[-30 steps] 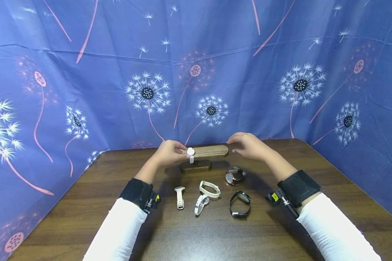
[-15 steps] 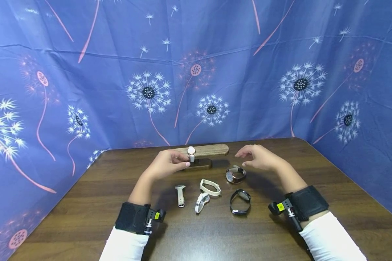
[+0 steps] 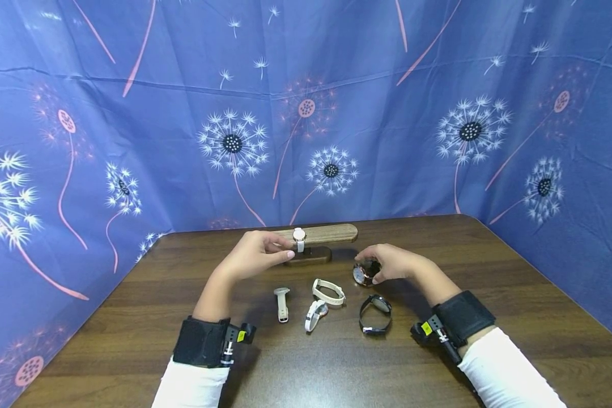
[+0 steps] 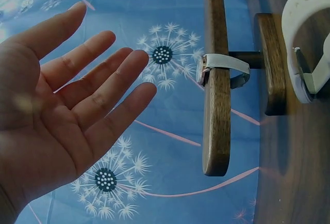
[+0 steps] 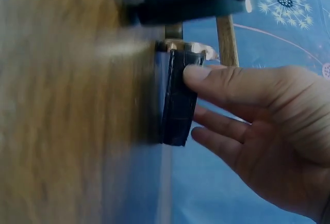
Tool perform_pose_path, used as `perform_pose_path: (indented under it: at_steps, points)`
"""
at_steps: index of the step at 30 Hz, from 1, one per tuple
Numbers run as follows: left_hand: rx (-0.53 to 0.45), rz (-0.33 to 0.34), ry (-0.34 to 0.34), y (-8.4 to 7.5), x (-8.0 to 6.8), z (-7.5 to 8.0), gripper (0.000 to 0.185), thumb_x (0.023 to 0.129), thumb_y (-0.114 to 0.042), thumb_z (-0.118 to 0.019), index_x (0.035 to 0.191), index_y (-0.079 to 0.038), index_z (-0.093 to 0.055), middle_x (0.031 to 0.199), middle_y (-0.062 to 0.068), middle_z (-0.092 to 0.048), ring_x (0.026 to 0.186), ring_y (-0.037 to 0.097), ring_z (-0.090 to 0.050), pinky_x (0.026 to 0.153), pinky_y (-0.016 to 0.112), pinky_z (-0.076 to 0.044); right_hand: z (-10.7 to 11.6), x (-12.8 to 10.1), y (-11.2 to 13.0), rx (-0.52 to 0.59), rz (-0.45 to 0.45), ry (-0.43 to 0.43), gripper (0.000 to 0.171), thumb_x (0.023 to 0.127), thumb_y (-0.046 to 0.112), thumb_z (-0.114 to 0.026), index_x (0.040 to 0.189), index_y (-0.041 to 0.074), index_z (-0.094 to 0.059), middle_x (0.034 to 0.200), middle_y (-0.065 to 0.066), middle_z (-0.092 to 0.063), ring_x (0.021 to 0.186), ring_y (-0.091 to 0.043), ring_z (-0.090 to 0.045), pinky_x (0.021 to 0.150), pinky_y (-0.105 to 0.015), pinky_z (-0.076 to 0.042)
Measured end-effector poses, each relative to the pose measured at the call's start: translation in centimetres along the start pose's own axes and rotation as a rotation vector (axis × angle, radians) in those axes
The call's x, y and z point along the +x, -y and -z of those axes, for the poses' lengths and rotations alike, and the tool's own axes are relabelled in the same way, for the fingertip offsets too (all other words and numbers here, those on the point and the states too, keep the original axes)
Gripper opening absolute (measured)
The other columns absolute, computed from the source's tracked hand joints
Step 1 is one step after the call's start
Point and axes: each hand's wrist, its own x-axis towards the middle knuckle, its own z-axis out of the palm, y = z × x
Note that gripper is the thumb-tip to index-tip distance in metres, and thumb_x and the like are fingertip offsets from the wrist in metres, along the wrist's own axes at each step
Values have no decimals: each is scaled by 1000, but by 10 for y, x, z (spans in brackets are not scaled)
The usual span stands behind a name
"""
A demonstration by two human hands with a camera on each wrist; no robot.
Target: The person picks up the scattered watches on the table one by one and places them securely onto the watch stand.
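My right hand (image 3: 390, 262) is down on the brown-strapped watch (image 3: 365, 274), which lies on the wooden surface (image 3: 489, 294) just right of the stand's base; my thumb rests on the dark strap and my fingers (image 5: 227, 144) curl toward it from the other side, as the right wrist view shows, though that view is blurred and I cannot confirm a firm grip. My left hand (image 3: 255, 256) is beside the left end of the wooden watch stand (image 3: 331, 232), fingers (image 4: 111, 87) straight and spread, holding nothing and clear of the bar. A white-strapped watch (image 3: 298, 238) is wrapped around the stand's crossbar. On the surface in front of the stand lie a flat white watch (image 3: 282, 300), two further white watches (image 3: 328, 290) (image 3: 314, 315) close together, and a black watch (image 3: 374, 315) nearest my right wrist.
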Motion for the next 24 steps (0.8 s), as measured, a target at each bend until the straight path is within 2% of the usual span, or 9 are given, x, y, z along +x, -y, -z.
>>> perform_pose_path:
  at_steps: [5,14,20,24]
  points:
    - [17,2,-6,-1,-1,2,23,89,-22,-73,105,-7,-74,96,5,-74,88,16,-70,73,33,-57,-1,2,1,-3,-1,-4,46,71,-6,-79,115,-3,-67,110,-13,-68,102,-29,-62,88,-46,-52]
    - [33,34,-9,-2,-3,5,25,89,-26,-72,107,-8,-73,93,6,-74,89,17,-70,75,37,-57,3,4,4,-28,-41,-19,36,73,-3,-80,107,0,-70,101,-8,-70,97,-27,-64,83,-42,-52]
    - [49,25,-7,-3,-2,3,24,89,-26,-72,106,-9,-74,90,5,-74,86,16,-70,72,35,-56,2,0,1,-18,-6,-30,27,73,-4,-78,98,4,-71,92,-1,-70,88,-20,-64,78,-38,-52]
    - [60,26,-14,-2,-2,3,24,89,-27,-72,105,-10,-74,88,3,-74,86,16,-69,70,34,-56,5,-3,0,-17,18,-63,25,75,-2,-78,98,4,-71,92,0,-69,87,-17,-64,77,-39,-53]
